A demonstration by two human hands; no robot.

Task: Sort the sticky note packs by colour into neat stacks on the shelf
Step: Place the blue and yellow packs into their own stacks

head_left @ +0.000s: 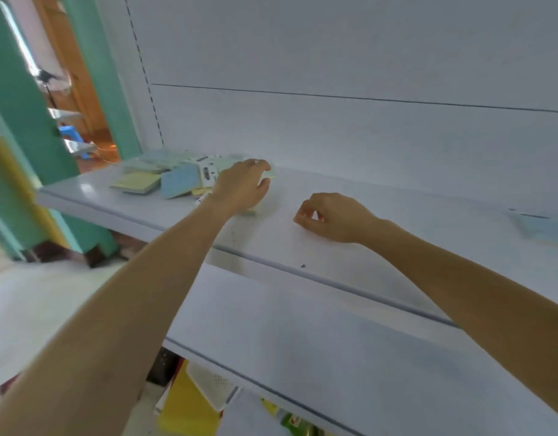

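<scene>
The sticky note packs lie in a loose heap [177, 171] at the left end of the upper shelf [350, 247], not in stacks. The picture is blurred, so only some can be counted. There is one yellow pack [136, 182] lying flat at the front left. Just right of it, one blue pack [178, 184] is tilted up on its edge, and beside that is one white-backed pack [207, 173] with dark print. Several pale packs behind them run together and cannot be counted. One pale green edge [249, 212] shows under the left wrist. Well apart, at the right end of the same shelf, lies one more blue pack, the far blue pack [537, 226], smeared by blur.

Of the two hands, the left hand [240, 188] reaches out on a straight arm to the right side of the heap. It is back up, with fingers and thumb curved over a pale pack; whether it grips that pack cannot be told. The right hand [332, 218] rests on the bare shelf between the heap and the far blue pack, fingers curled in, thumb tip near the forefinger, holding nothing.

Below is a second white shelf, the lower shelf [303, 341]. A white back panel [334, 58] rises behind both. At the left stand a teal door frame [26, 136] and, beyond it, one blue stool [71, 135].
</scene>
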